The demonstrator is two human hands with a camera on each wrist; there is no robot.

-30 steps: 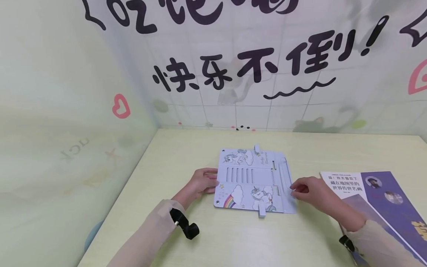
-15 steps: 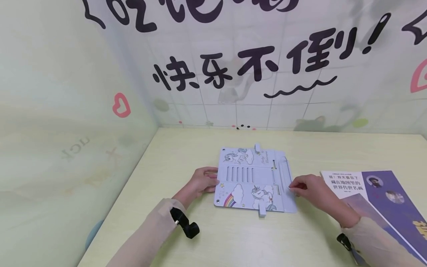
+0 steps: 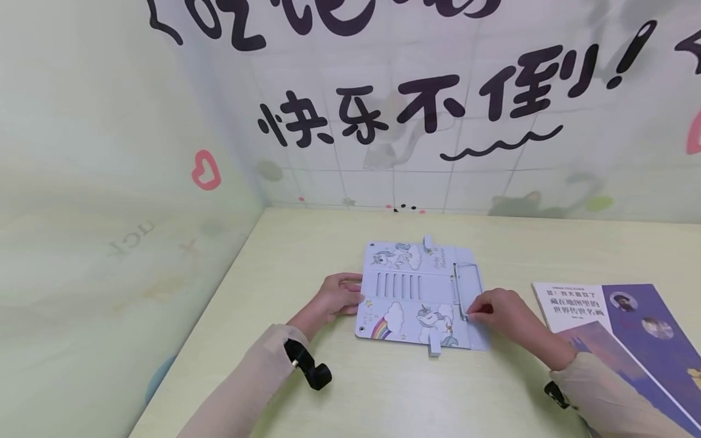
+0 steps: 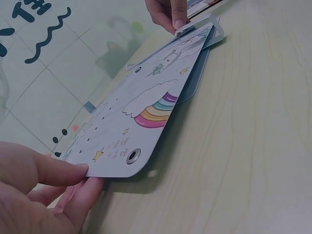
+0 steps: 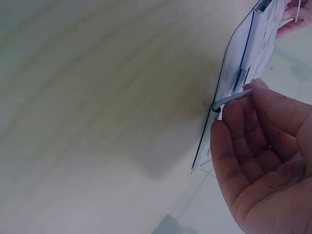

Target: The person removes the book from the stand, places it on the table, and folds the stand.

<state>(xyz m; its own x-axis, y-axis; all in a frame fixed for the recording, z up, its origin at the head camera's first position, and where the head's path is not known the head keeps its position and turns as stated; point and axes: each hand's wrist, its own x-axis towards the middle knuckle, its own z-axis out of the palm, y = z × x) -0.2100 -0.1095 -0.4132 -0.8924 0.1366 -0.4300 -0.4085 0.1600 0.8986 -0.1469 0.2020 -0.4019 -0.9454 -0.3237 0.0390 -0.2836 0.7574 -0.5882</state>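
A pale lilac book stand (image 3: 435, 289) with unicorn and rainbow prints lies unfolded on the table. My left hand (image 3: 331, 298) holds its left edge; in the left wrist view the thumb and fingers (image 4: 68, 173) pinch the board near a metal eyelet (image 4: 133, 156), with that end raised off the tabletop. Over the stand's right part, my right hand (image 3: 501, 313) pinches a thin wire support leg (image 5: 233, 97) between thumb and fingertips. The wire's bent end enters the panel's edge in the right wrist view. Two small page clips stick out, one at the near edge (image 3: 434, 344), another at the far edge (image 3: 428, 243).
Right of the stand lies a purple-and-white book (image 3: 635, 310), partly under the right forearm. The pale wooden table (image 3: 383, 395) meets a printed wall sheet (image 3: 350, 146) behind and another (image 3: 109, 182) at the left.
My right hand has moved left, swinging the wire leg from the stand's right flap toward its middle panel. The left hand stays on the left edge. The head view has shifted slightly.
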